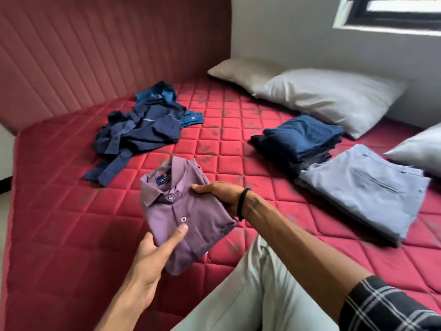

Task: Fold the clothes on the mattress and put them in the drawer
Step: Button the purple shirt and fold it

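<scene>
Folded purple shirt (183, 216) gripped at opposite edges by left hand (152, 256) and right hand (222, 195); folds may be lost if tilted.

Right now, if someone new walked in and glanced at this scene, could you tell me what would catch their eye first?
Most likely the folded purple shirt at the centre, held just above the red quilted mattress by the left hand at its near edge and the right hand at its far side. Next, the unfolded heap of navy clothes behind it on the left. On the right lie folded stacks, dark blue clothes and grey trousers, before the pillows.
</scene>
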The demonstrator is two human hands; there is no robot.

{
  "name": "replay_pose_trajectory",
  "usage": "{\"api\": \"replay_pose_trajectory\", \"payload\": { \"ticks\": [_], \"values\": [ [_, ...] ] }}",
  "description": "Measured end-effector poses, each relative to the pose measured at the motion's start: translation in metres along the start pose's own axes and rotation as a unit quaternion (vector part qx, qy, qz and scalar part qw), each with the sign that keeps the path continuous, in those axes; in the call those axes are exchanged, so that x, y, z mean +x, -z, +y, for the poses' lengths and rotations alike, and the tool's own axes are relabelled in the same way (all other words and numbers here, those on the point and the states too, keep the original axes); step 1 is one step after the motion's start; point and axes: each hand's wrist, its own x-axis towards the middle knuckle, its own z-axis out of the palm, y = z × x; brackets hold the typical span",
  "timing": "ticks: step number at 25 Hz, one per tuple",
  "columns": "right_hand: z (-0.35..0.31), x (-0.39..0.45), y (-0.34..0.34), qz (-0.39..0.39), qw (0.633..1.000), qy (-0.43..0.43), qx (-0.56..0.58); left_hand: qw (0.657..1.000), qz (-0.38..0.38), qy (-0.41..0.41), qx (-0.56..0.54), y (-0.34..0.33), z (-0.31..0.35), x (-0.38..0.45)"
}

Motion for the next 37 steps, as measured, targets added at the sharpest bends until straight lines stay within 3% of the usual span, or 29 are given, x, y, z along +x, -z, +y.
{"api": "replay_pose_trajectory", "payload": {
  "ticks": [8, 13, 17, 21, 25, 28, 37],
  "values": [
    [-0.031, -0.131, 0.183, 0.210, 0.972, 0.091, -0.051, 0.972, -0.109, -0.188, 0.089, -0.168, 0.079, 0.023],
    [-0.032, -0.230, 0.271, 0.350, 0.917, 0.190, -0.031, 0.938, -0.163, -0.291, 0.094, -0.288, 0.124, 0.038],
    [-0.025, -0.277, 0.299, 0.440, 0.874, 0.206, 0.019, 0.918, -0.162, -0.344, 0.113, -0.366, 0.133, 0.048],
    [-0.009, -0.285, 0.322, 0.463, 0.856, 0.224, 0.047, 0.909, -0.178, -0.350, 0.141, -0.400, 0.130, 0.048],
    [0.002, -0.270, 0.323, 0.437, 0.870, 0.228, 0.036, 0.913, -0.174, -0.333, 0.159, -0.391, 0.114, 0.059],
    [0.026, -0.296, 0.326, 0.441, 0.871, 0.215, 0.015, 0.901, -0.230, -0.322, 0.177, -0.390, 0.095, 0.042],
    [0.164, -0.448, 0.322, 0.546, 0.802, 0.193, 0.144, 0.855, -0.362, -0.300, 0.218, -0.482, 0.011, -0.092]
  ]
}}
